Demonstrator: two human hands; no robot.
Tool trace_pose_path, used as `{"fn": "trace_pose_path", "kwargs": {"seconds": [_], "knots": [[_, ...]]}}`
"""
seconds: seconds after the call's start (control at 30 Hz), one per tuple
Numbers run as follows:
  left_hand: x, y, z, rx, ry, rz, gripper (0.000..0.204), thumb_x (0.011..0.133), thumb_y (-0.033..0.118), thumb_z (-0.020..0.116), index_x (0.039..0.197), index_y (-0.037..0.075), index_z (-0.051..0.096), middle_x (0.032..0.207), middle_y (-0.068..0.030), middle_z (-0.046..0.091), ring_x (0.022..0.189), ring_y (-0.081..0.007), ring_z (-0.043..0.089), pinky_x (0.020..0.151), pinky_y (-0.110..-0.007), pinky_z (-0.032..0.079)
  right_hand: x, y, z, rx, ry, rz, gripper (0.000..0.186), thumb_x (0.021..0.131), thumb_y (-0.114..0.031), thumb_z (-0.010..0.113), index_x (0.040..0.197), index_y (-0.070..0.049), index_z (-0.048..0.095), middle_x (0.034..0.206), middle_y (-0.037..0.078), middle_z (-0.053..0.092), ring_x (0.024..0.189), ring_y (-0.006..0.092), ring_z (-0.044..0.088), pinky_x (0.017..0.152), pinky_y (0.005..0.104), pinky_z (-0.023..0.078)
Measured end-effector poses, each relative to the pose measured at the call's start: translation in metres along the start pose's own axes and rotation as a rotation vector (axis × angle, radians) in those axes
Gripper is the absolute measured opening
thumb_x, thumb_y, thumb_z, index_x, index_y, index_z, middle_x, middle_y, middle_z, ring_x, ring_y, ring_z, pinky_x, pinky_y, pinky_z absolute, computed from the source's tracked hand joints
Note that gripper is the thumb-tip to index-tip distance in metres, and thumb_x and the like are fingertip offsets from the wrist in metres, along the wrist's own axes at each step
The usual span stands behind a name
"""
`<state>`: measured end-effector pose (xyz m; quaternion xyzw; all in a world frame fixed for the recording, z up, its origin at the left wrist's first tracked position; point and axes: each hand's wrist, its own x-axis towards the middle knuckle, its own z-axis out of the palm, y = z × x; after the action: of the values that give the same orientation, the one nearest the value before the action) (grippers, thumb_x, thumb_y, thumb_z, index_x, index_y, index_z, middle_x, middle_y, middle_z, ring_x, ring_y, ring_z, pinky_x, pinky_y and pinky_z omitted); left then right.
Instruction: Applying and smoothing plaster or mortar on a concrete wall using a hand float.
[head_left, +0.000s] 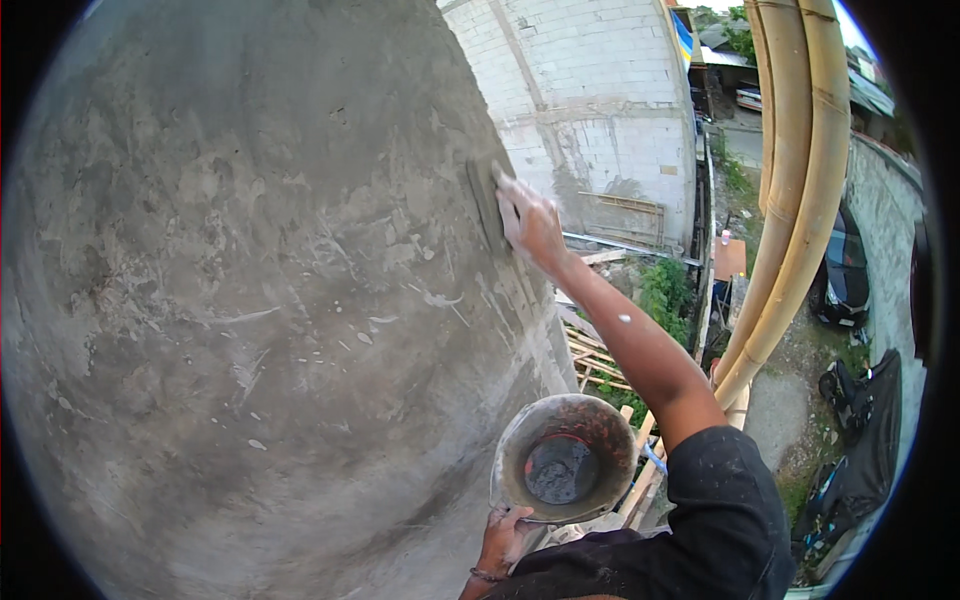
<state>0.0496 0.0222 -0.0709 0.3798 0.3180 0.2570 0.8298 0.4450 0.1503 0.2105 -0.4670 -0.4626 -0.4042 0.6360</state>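
My right hand (530,222) is closed round the handle of a plastering trowel (482,207), its long narrow blade lying against the grey plastered wall (250,200) close to the wall's right edge. White smears cover the fingers. Lower down, my left hand (505,538) grips the near rim of a bucket (515,450), which tilts so that its mouth faces me. Dark wet mortar (562,470) lies in the bottom of the bucket. Pale streaks and splashes mark the wall to the left of both hands.
Thick bamboo poles (805,130) rise at my right, close to my right arm. Bamboo and timber pieces (600,360) lie below, behind the bucket. Beyond the wall's edge stands a white block wall (610,80). Far down at the right are a dark car (845,265) and a covered motorbike (860,420).
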Motion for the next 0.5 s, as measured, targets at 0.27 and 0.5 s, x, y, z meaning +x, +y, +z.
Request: {"fn": "trace_pose_path", "kwargs": {"seconds": [0.27, 0.5], "knots": [[-0.007, 0.006, 0.006, -0.067, 0.024, -0.009, 0.039, 0.086, -0.003, 0.058, 0.125, 0.000, 0.054, 0.117, -0.0130, 0.064, 0.100, -0.0270, 0.067, 0.088, -0.047, 0.058, 0.023, -0.006, -0.042, 0.084, -0.211, 0.149, 0.031, 0.096, -0.018, 0.059, 0.123, -0.002, 0.064, 0.097, 0.022, 0.070, 0.086, 0.0379, 0.069, 0.079, 0.0442, 0.053], [-0.010, 0.010, 0.009, -0.097, 0.016, 0.002, 0.041, 0.087, -0.002, 0.056, 0.128, 0.001, 0.052, 0.120, -0.0128, 0.063, 0.102, -0.0270, 0.067, 0.089, -0.046, 0.057, 0.061, -0.024, -0.032, -0.024, -0.243, 0.220, 0.026, 0.098, -0.022, 0.059, 0.102, 0.004, 0.061, 0.089, 0.028, 0.068, 0.088, 0.0435, 0.067, 0.077, 0.0474, 0.051]]}}
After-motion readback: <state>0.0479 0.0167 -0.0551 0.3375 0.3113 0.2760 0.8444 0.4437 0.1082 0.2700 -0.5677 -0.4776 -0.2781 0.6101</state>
